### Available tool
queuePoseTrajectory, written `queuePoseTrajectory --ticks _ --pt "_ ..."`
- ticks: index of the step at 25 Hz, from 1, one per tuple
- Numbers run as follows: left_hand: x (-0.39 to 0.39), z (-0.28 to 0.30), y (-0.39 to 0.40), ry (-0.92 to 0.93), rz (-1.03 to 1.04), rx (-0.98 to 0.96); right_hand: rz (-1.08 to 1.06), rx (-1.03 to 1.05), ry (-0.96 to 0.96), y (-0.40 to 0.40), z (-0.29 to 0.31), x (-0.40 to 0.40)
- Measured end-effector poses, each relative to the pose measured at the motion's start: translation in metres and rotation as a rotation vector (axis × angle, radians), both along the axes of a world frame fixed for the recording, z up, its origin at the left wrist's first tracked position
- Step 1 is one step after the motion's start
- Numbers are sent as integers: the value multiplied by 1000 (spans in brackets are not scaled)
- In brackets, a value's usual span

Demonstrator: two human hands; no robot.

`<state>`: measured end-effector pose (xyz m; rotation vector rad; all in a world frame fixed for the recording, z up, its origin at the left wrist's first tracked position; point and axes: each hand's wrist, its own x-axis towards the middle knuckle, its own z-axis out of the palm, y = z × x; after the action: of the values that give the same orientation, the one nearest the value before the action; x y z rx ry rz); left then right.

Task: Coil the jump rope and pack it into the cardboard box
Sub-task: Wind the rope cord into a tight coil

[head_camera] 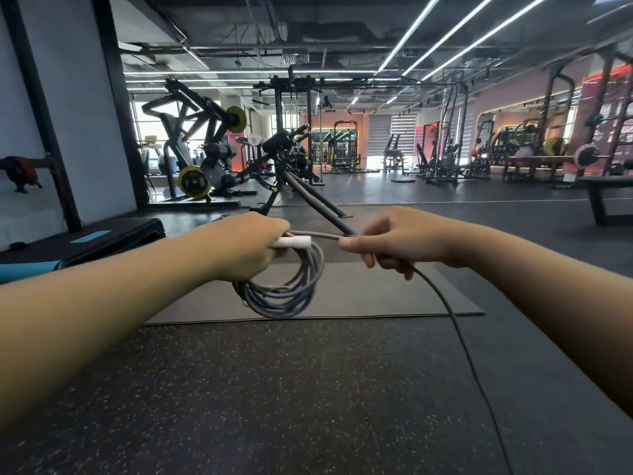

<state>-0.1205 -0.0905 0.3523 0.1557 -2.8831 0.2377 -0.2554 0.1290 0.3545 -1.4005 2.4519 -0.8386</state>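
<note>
My left hand [245,246] grips the white handle [294,242] of a grey jump rope together with several hanging loops of its coil [281,293]. A short stretch of rope runs from that hand across to my right hand [394,243], which pinches it between thumb and fingers. Below my right hand the loose rope [459,332] trails down and off the bottom edge of the frame. Both hands are held out in front of me above the floor. No cardboard box is in view.
A grey mat [359,296] lies on the speckled black rubber floor [274,389]. A black bench frame [301,186] stands just beyond the hands. A black step platform [102,240] and a teal roll [24,270] are at left; weight machines fill the background.
</note>
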Motion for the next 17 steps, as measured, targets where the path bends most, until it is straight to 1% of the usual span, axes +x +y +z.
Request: queuePoseTrajectory --ticks 1,2,3,5,6,8,9,10,11,12,14,16,17 --pt "4 3 -10 51 55 56 -26 -20 3 6 -1 -6" --pt "9 4 -19 120 108 182 -59 -64 -8 11 -4 -13" --pt "14 5 -24 208 149 367 -91 -125 -25 16 -8 -18" --pt "21 -3 -22 403 165 830 -129 -274 -87 19 -21 -26" --pt "21 -7 -15 489 142 1078 -124 -359 -162 14 -29 -26" --pt "12 -16 3 626 72 1564 -68 -532 -444 -3 -48 -19" --pt "6 -18 13 689 40 1778 -16 -597 -601 -14 -56 -12" --pt "-3 -20 25 746 24 1964 38 -649 -715 -25 -65 -4" --pt "-12 -20 35 795 24 2114 89 -690 -783 -35 -73 6" --pt "-20 -19 45 843 41 2222 129 -726 -816 -45 -79 15" --pt "-34 -17 60 960 97 2323 175 -790 -820 -63 -85 33" --pt "-39 -12 71 1057 184 2312 179 -844 -802 -75 -86 43" --pt "-40 -10 74 1074 225 2300 165 -880 -799 -79 -85 46"
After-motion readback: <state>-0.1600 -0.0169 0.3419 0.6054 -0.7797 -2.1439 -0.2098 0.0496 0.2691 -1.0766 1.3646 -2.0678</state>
